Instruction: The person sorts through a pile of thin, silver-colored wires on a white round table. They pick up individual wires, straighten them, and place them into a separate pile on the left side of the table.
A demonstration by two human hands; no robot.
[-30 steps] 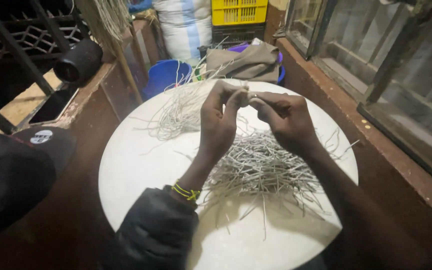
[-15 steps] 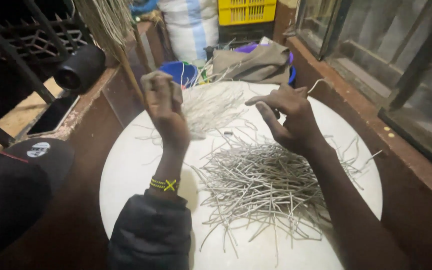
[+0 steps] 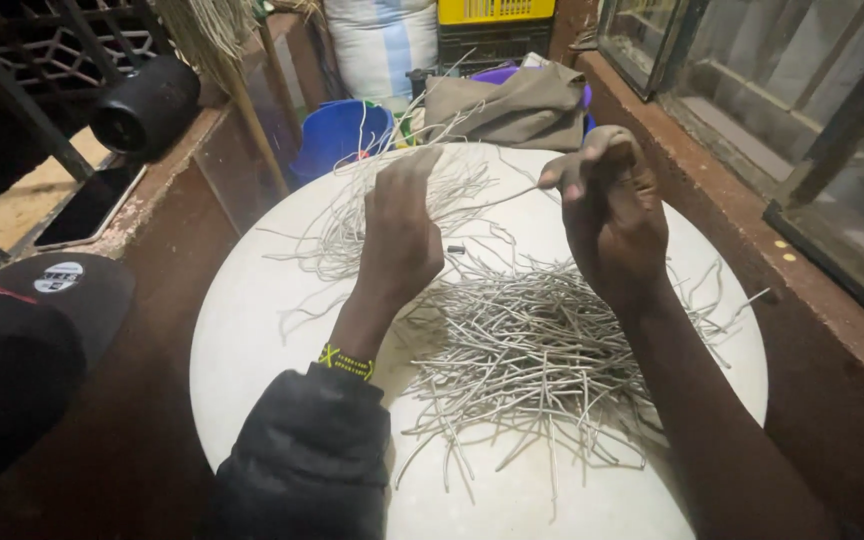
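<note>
Above the round white table (image 3: 252, 330), we pinch one thin grey strand (image 3: 497, 200) between left hand (image 3: 400, 235) and right hand (image 3: 612, 215). Cut grey pieces (image 3: 532, 350) heap at 6 o'clock of our hands; looser strands (image 3: 352, 220) lie at 10.

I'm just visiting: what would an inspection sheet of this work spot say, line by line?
Surface: round white table, worn at its edge.
Job's things: pile of short grey strands in the middle; looser long strands at the far side.
Clutter: small dark bit on the tabletop.
Hands: left hand and right hand raised, one thin strand stretched between them.
Cables: nothing seen.
Surroundings: blue basin, folded brown cloth, yellow crate, window at the right.
</note>
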